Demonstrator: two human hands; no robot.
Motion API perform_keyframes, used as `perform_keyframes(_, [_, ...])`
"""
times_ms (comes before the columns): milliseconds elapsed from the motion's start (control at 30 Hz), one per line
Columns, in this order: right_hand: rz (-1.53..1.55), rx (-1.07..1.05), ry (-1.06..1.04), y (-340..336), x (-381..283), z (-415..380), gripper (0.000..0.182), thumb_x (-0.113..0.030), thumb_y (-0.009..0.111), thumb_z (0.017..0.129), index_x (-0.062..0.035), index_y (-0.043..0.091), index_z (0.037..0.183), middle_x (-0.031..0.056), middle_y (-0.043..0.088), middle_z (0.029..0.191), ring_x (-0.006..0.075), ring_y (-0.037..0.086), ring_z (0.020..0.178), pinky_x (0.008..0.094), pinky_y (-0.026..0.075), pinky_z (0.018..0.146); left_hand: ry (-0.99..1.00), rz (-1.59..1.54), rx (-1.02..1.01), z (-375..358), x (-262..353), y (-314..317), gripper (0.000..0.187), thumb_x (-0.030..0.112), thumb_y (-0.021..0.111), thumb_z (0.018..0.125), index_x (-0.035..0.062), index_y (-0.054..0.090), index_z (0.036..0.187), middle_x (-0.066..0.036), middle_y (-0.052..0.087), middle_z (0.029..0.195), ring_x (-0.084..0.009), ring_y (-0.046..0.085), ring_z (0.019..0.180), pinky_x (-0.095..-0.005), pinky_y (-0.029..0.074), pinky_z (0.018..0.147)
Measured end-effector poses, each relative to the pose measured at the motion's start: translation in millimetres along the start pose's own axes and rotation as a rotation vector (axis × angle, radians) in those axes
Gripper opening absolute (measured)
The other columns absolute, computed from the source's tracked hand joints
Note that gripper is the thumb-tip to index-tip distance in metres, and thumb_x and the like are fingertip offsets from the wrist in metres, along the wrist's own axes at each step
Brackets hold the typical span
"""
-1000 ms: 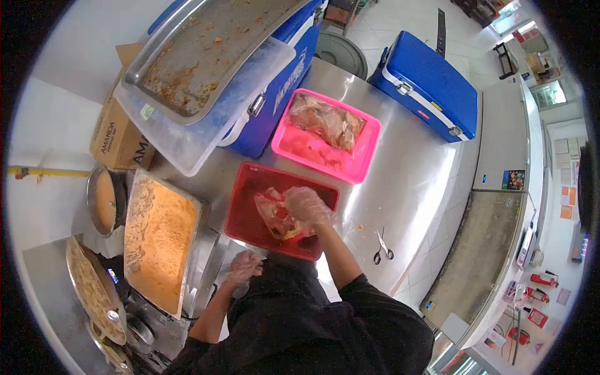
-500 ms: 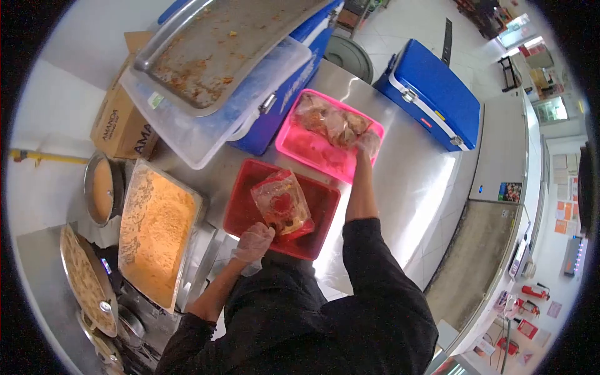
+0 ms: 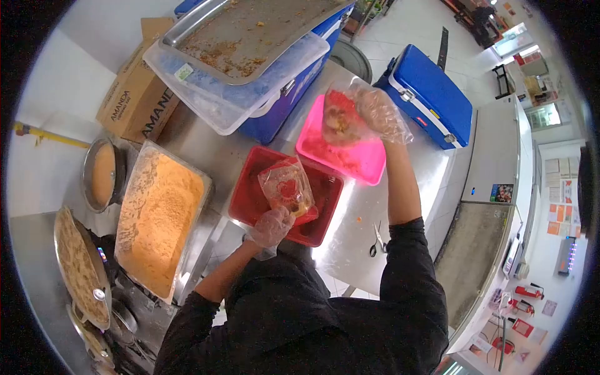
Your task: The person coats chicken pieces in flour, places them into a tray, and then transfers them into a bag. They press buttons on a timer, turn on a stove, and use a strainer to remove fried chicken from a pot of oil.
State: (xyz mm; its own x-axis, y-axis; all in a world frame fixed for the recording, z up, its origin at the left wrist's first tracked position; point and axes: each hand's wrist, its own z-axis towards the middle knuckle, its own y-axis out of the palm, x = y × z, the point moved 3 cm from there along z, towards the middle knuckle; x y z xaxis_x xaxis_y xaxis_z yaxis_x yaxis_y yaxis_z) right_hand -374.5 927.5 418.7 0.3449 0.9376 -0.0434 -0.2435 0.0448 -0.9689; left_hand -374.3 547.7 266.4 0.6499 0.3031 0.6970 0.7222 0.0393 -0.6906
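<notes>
My left hand [image 3: 273,227], in a clear plastic glove, grips the lower end of a clear bag with red print [image 3: 288,186] that lies over the red tray [image 3: 250,161]. Some pale food shows inside that bag. My right hand [image 3: 382,112], gloved too, is closed on another clear bag of food [image 3: 342,120], raised above the bright pink tray [image 3: 374,164]. Its far part is blurred. Reddish liquid or residue covers the bottom of the pink tray, which stands just beyond the red tray on the steel table [image 3: 350,250].
Scissors [image 3: 377,240] lie right of the red tray. A pan of orange powder [image 3: 164,219] and a steel bowl [image 3: 100,175] stand left. Blue coolers [image 3: 431,94] are beyond, one beneath a dirty metal tray [image 3: 244,37]. A cardboard box [image 3: 140,100] stands back left.
My right hand has lifted a bag up from the pink tray. My left hand has moved slightly right and up along the printed bag. The scissors have come into view.
</notes>
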Motion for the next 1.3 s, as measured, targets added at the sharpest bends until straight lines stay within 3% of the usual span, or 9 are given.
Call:
perform_keyframes(133, [-0.209, -0.056, -0.177, 7, -11, -29, 0.024, -0.03, 0.051, 0.093, -0.009, 0.06, 0.086, 0.0171, 0.063, 0.082, 0.0332, 0.061, 0.075, 0.0395, 0.05, 0.061, 0.17, 0.217, 0.096, 56, 45, -53, 0.049, 0.02, 0.067, 0.077, 0.0005, 0.05, 0.119, -0.018, 0.053, 0.101, -0.0344, 0.057, 0.092, -0.0456, 0.05, 0.075])
perform_keyframes(233, [0.059, 0.005, -0.241, -18, -16, -39, 0.021, -0.029, 0.052, 0.091, -0.01, 0.06, 0.088, 0.0149, 0.062, 0.079, 0.0345, 0.061, 0.076, 0.0406, 0.05, 0.064, 0.25, 0.308, 0.684, 132, 119, -122, 0.07, 0.037, 0.067, 0.081, -0.0059, 0.041, 0.13, -0.023, 0.049, 0.123, -0.0382, 0.049, 0.114, -0.0464, 0.042, 0.097])
perform_keyframes(333, [0.114, 0.187, -0.377, -3, 23, -67, 0.021, -0.026, 0.052, 0.089, -0.0079, 0.061, 0.093, 0.0147, 0.063, 0.08, 0.0351, 0.061, 0.08, 0.0434, 0.05, 0.071, 0.55, 0.437, 0.572, 204, 162, -144, 0.07, 0.046, 0.068, 0.078, -0.0013, 0.049, 0.126, -0.021, 0.053, 0.121, -0.035, 0.049, 0.118, -0.0428, 0.039, 0.102])
perform_keyframes(433, [-0.202, -0.037, -0.088, -34, 41, -98, 0.022, -0.026, 0.051, 0.091, -0.0076, 0.061, 0.096, 0.015, 0.062, 0.081, 0.0348, 0.061, 0.08, 0.0465, 0.048, 0.071, 0.497, 0.639, 0.005, 274, 141, -108, 0.046, 0.038, 0.068, 0.081, 0.0031, 0.061, 0.109, -0.017, 0.063, 0.102, -0.0286, 0.06, 0.1, -0.0356, 0.047, 0.092])
perform_keyframes(567, [0.037, 0.001, 0.443, -65, 49, -239, 0.017, -0.023, 0.051, 0.092, -0.0087, 0.06, 0.097, 0.0135, 0.062, 0.09, 0.0332, 0.062, 0.079, 0.0445, 0.049, 0.069, 0.92, 0.485, -0.011, 302, 138, -91, 0.032, 0.029, 0.062, 0.089, 0.0037, 0.063, 0.108, -0.016, 0.066, 0.1, -0.0268, 0.063, 0.095, -0.0345, 0.049, 0.088])
perform_keyframes(800, [0.093, -0.466, 1.118, 87, -9, -501, 0.025, -0.022, 0.063, 0.078, -0.0033, 0.058, 0.094, 0.0159, 0.063, 0.089, 0.0318, 0.062, 0.083, 0.043, 0.05, 0.073, 0.5, 0.179, -0.108, 336, 135, -105, 0.033, 0.032, 0.052, 0.097, 0.0038, 0.067, 0.105, -0.014, 0.069, 0.102, -0.0211, 0.064, 0.095, -0.0326, 0.048, 0.085])
perform_keyframes(1000, [0.131, -0.303, 1.1, 97, -36, -507, 0.026, -0.021, 0.066, 0.077, 0.0005, 0.058, 0.09, 0.0211, 0.063, 0.083, 0.0364, 0.063, 0.083, 0.0446, 0.051, 0.075, 0.683, 0.995, -0.047, 350, 153, -102, 0.03, 0.027, 0.049, 0.095, 0.0033, 0.064, 0.103, -0.018, 0.066, 0.098, -0.0318, 0.063, 0.091, -0.0399, 0.05, 0.083])
perform_keyframes(1233, [0.457, -0.61, 0.861, 86, -38, -458, 0.031, -0.015, 0.062, 0.083, 0.0004, 0.056, 0.109, 0.0181, 0.065, 0.076, 0.0317, 0.065, 0.072, 0.037, 0.054, 0.064, 0.965, 0.537, 0.113, 336, 139, -92, 0.027, 0.011, 0.053, 0.085, 0.0063, 0.06, 0.111, -0.019, 0.064, 0.105, -0.0341, 0.063, 0.095, -0.0411, 0.051, 0.084])
perform_keyframes(1300, [1.09, -0.351, 1.106, 80, -40, -442, 0.031, -0.016, 0.062, 0.082, -0.0049, 0.059, 0.11, 0.0151, 0.063, 0.075, 0.0222, 0.064, 0.068, 0.0339, 0.052, 0.062, 1.051, 0.643, 0.092, 326, 154, -97, 0.025, 0.012, 0.055, 0.086, 0.0054, 0.062, 0.108, -0.017, 0.065, 0.106, -0.0322, 0.064, 0.096, -0.0393, 0.051, 0.085])
